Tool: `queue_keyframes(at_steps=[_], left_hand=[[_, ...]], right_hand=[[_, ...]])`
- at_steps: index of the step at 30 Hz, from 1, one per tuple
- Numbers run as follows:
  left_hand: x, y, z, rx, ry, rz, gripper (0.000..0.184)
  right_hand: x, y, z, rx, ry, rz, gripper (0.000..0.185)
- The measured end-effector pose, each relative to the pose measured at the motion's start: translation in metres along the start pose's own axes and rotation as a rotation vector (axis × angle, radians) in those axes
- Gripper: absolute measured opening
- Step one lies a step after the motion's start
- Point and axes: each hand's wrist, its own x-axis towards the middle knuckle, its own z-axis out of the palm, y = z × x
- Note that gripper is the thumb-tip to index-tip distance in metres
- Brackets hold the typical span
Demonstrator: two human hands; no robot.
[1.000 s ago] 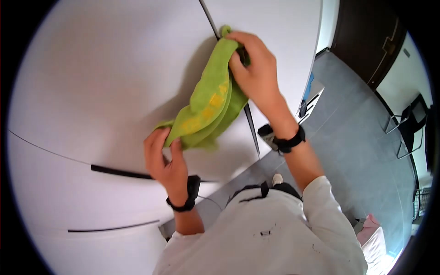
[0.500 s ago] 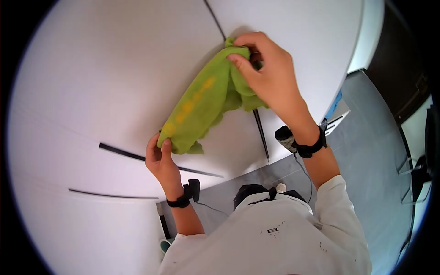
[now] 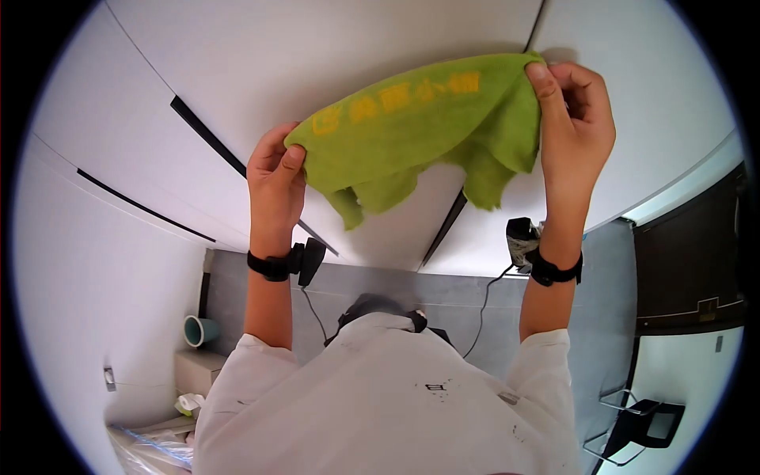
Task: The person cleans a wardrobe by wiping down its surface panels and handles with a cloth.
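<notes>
A green cloth [image 3: 396,134] with yellow lettering is stretched between my two hands, in front of white cabinet doors [image 3: 332,47]. My left hand [image 3: 277,170] pinches its left end between thumb and fingers. At the upper right, my right hand [image 3: 576,107] grips the other corner, thumb on the near side. The cloth's upper edge is fairly straight, while the lower edge hangs in loose, ragged folds. Whether the cloth touches the doors I cannot tell. Each wrist wears a black strap with a small device and a cable.
Long black handle strips [image 3: 207,134] run along the doors. Low at the left are a teal bucket [image 3: 201,331], a cardboard box [image 3: 196,370] and plastic wrapping [image 3: 154,447]. A black chair [image 3: 645,427] with metal legs stands at the lower right on the grey floor [image 3: 491,317].
My right hand has moved right and my left hand up, so the cloth has swung from steeply slanted to nearly level and spread wider. The view has turned, showing the bucket and chair.
</notes>
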Motion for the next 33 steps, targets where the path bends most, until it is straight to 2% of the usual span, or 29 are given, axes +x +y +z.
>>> queue_keyframes(at_steps=[2,3,6,8,10,12,14,17,19,20,23,26,28,32,33], left_hand=[[0.002,-0.005,-0.005,-0.116,-0.017,0.007,0.033],[0.002,-0.006,-0.002,-0.094,-0.013,0.048,0.033],[-0.006,-0.012,-0.003,-0.003,0.005,0.053,0.032],[-0.011,-0.016,-0.006,-0.002,0.023,0.073,0.029],[-0.015,-0.025,-0.009,-0.013,0.007,0.05,0.028],[-0.023,-0.036,-0.009,-0.007,0.03,0.027,0.027],[-0.023,-0.042,-0.001,-0.032,0.039,-0.027,0.028],[-0.015,-0.043,0.023,-0.099,0.001,0.026,0.029],[-0.006,-0.041,0.042,-0.118,0.008,0.076,0.029],[-0.002,-0.041,0.054,-0.118,-0.026,0.069,0.028],[-0.012,-0.047,0.059,-0.075,-0.084,-0.009,0.027],[-0.023,-0.065,0.055,-0.064,-0.148,-0.066,0.026],[-0.033,-0.072,0.05,-0.109,-0.097,-0.085,0.024],[-0.047,-0.065,0.054,-0.105,-0.205,-0.098,0.024],[-0.048,-0.067,0.053,-0.093,-0.229,-0.046,0.023]], right_hand=[[0.0,-0.009,-0.003,-0.25,0.012,0.047,0.015],[0.003,-0.003,-0.006,-0.366,0.029,-0.12,0.013],[0.005,0.001,-0.012,-0.42,0.036,-0.213,0.015],[-0.001,-0.006,-0.006,-0.444,-0.002,-0.168,0.017],[-0.006,-0.006,-0.004,-0.501,-0.01,-0.219,0.017],[-0.008,-0.009,0.0,-0.349,0.007,0.002,0.02],[-0.005,-0.004,-0.003,-0.357,-0.018,-0.019,0.023],[-0.006,-0.006,-0.024,-0.409,-0.1,0.014,0.022],[0.005,-0.003,-0.028,-0.188,0.138,-0.043,0.017],[0.008,-0.004,-0.031,-0.212,0.142,-0.04,0.013],[-0.002,0.014,-0.028,-0.192,0.066,-0.017,0.013],[-0.013,0.012,-0.016,-0.375,-0.015,-0.122,0.012],[-0.017,0.013,-0.011,-0.347,-0.009,-0.13,0.014],[-0.037,0.022,-0.006,-0.21,0.135,0.012,0.016],[-0.041,0.029,-0.005,-0.212,0.195,0.006,0.017]])
